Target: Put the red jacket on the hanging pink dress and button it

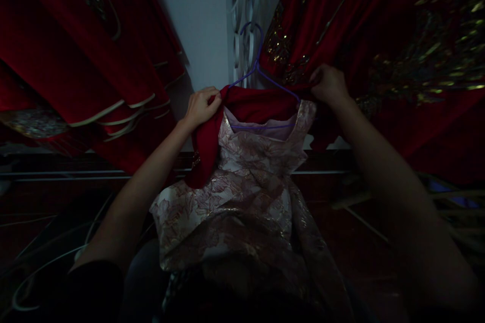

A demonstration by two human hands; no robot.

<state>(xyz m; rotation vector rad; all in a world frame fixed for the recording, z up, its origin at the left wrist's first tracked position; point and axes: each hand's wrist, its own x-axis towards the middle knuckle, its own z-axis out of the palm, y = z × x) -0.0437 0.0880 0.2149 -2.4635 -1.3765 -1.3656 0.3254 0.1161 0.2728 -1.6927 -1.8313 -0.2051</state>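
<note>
A pale pink brocade dress [250,161] hangs in front of me on a purple wire hanger [259,55]. Draped behind its neckline and over the hanger is a red cloth [206,149], which looks like a shawl with a little beading near its lower left end. At the dress's left shoulder, my left hand [204,106] pinches the edge of this red cloth. My right hand [329,83] is closed on the other end of the cloth, to the right of the hanger. Its fingertips are partly lost in the dark.
Red drapes with pale trim [125,60] hang on the left. More red fabric with gold sequins [428,50] fills the right side. Between them stand a pale wall panel [200,15] and white scrollwork [244,5]. White cables [49,262] run at the lower left.
</note>
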